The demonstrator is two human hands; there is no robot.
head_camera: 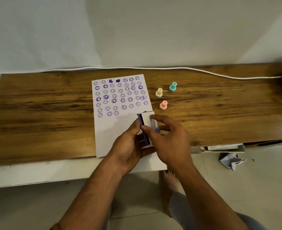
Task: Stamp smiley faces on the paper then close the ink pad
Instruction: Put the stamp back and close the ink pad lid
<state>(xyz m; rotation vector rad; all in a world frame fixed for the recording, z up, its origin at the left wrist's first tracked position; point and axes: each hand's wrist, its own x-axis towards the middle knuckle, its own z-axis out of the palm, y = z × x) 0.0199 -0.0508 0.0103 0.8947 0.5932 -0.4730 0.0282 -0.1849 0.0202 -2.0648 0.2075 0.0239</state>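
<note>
Gripping the ink pad (146, 128) with both hands, left (128, 146) beneath, right (168, 141) pinching its lid, over stamped paper (113, 127) on a wooden table (45, 110).

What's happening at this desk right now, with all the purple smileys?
A person holds the ink pad in both hands, left hand underneath and right hand on the lid, which looks partly open. The paper on the wooden table is mostly covered with smiley stamps. Three stampers, yellow, teal and pink, stand beside it.
</note>
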